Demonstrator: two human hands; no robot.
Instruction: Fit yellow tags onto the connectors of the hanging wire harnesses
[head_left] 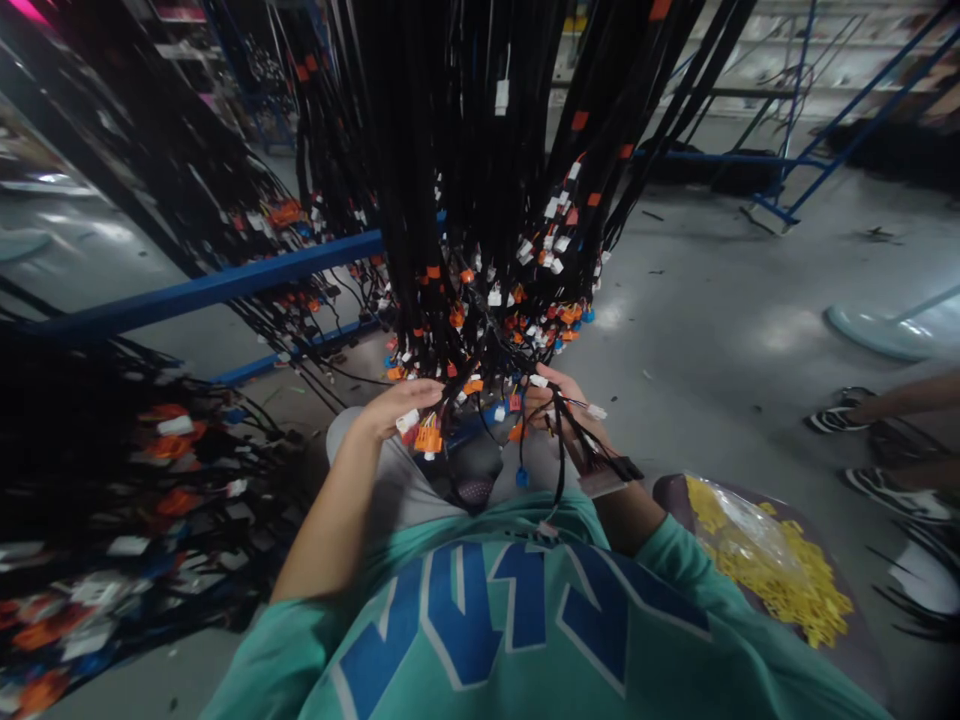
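Observation:
Long black wire harnesses hang in a thick bundle in front of me, their lower ends crowded with white, orange, blue and red connectors. My left hand is closed around some of the wires at the bundle's lower left, with an orange connector and a white connector hanging beside it. On the right, my right hand holds several black wire branches that lie across the palm and wrist. A blue connector dangles between the two hands.
A blue rail crosses at the left. More harnesses hang at far left. Yellow plastic parts in a clear bag sit on a stool at the right. Beyond it show a person's feet and a round stand base.

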